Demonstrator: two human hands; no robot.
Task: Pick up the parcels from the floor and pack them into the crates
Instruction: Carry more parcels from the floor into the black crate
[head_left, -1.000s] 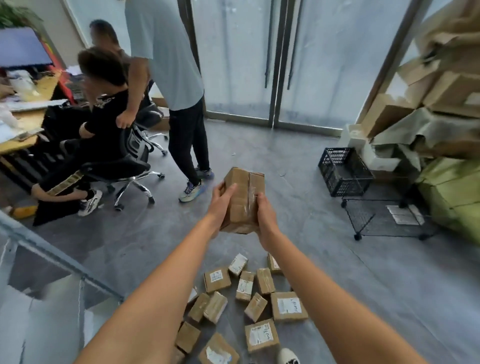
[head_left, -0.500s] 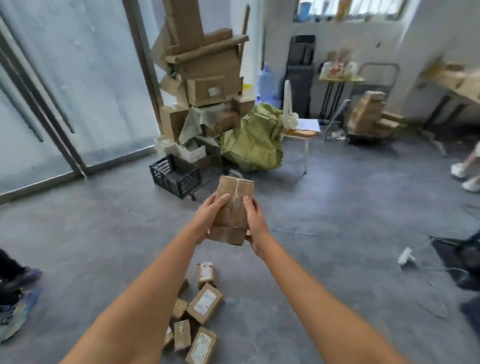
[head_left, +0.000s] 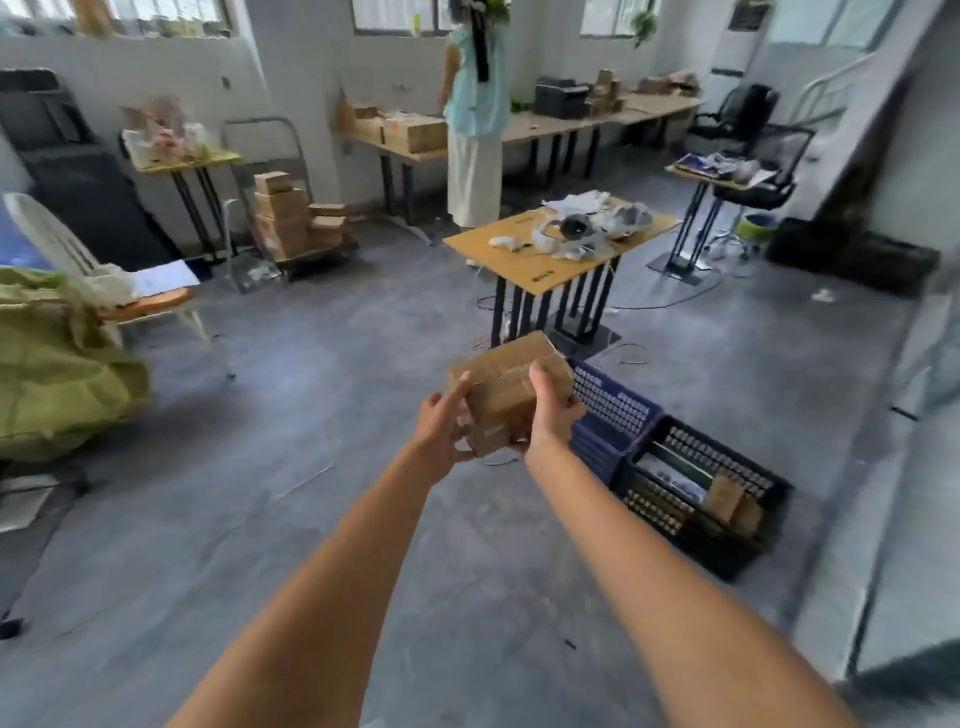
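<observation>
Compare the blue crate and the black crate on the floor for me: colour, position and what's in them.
The blue crate is blue and lies farther from the camera, partly hidden behind the held parcel; the black crate is black, nearer and to the right. The black crate holds at least one brown parcel at its right end; no parcel shows in the visible part of the blue crate. Both are perforated plastic crates set side by side, touching, on the grey floor.

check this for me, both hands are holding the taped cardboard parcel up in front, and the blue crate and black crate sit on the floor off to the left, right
Not quite: the blue crate and black crate sit to the right, as the head view shows. Left hand and right hand do hold the parcel.
</observation>
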